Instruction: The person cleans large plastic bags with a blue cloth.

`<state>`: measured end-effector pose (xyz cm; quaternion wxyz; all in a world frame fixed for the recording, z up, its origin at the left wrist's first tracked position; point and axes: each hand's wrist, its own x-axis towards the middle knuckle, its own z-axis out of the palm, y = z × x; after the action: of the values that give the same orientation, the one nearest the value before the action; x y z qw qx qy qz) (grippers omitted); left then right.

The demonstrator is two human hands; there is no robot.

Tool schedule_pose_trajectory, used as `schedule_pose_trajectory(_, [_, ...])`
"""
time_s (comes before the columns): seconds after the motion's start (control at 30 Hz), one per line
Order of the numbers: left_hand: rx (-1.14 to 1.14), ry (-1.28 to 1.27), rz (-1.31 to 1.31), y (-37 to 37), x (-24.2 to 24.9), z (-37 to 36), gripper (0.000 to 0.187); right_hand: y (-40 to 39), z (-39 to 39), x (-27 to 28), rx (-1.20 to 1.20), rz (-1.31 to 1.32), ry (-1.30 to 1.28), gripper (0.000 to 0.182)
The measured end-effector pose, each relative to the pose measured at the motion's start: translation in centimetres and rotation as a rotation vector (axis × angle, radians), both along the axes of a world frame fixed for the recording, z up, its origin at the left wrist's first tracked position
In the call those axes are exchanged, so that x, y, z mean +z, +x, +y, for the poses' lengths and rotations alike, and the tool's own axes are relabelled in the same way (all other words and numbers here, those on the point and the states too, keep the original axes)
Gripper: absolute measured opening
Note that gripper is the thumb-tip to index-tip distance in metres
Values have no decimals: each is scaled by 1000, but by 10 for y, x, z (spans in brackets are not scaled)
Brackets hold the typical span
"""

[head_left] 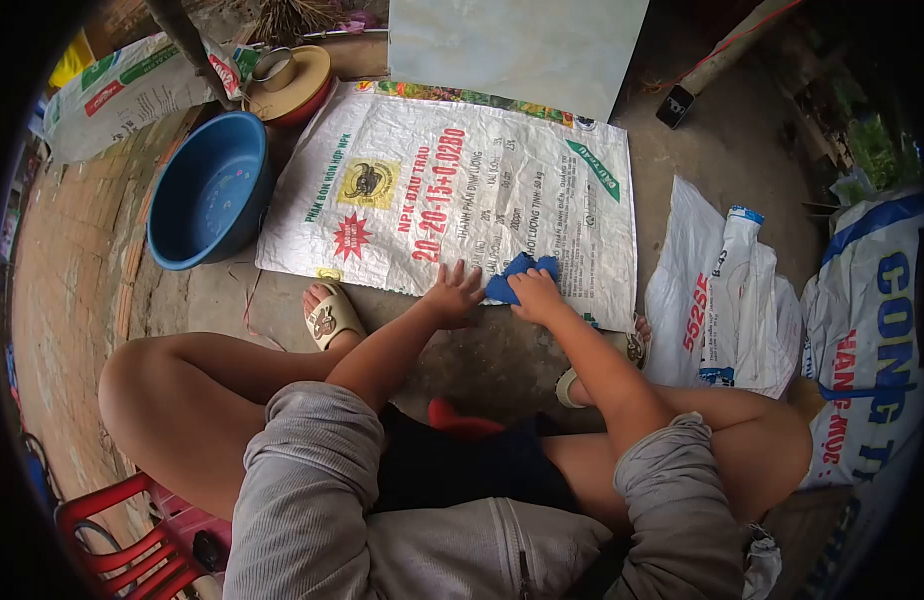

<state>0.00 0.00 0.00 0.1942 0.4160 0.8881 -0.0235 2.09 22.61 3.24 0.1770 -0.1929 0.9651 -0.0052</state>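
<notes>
A white printed fertilizer sack lies spread flat on the ground before me, with red, green and black lettering. My left hand rests on its near edge, fingers spread over the plastic. Just to the right, my right hand grips a bunched blue cloth and presses it against the sack's surface. Part of the cloth is covered by my fingers.
A blue basin stands at the left, beside a lidded pot. More sacks lie at the right, near a large upright sack. A pale board is behind. A red chair is at lower left.
</notes>
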Motion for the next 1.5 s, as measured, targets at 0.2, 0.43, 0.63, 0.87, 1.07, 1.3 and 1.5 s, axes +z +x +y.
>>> schedule_pose_trajectory(0.2, [99,427,355,-37,-10,-20,10,-55,21,0,-204,-157,-422,31])
schedule_pose_trajectory(0.43, [534,584,529,-77,52,-49,13,-91,46,94,-306,-150,-665,41])
schedule_pose_trajectory(0.63, [651,728,641,-113,101,-45,21,-96,48,159,-298,282,-644,45])
schedule_pose_trajectory(0.87, [559,991,767,-124,185,-35,26,-78,28,247,-315,725,-594,33])
schedule_pose_trajectory(1.07, [567,1062,729,-119,244,-28,20,-61,22,292,-302,990,-642,30])
schedule_pose_trajectory(1.3, [595,1017,792,-106,301,-36,29,-42,22,327,-273,1036,-672,36])
schedule_pose_trajectory(1.5, [516,1048,659,-87,344,-47,27,-11,14,363,-231,1075,-665,33])
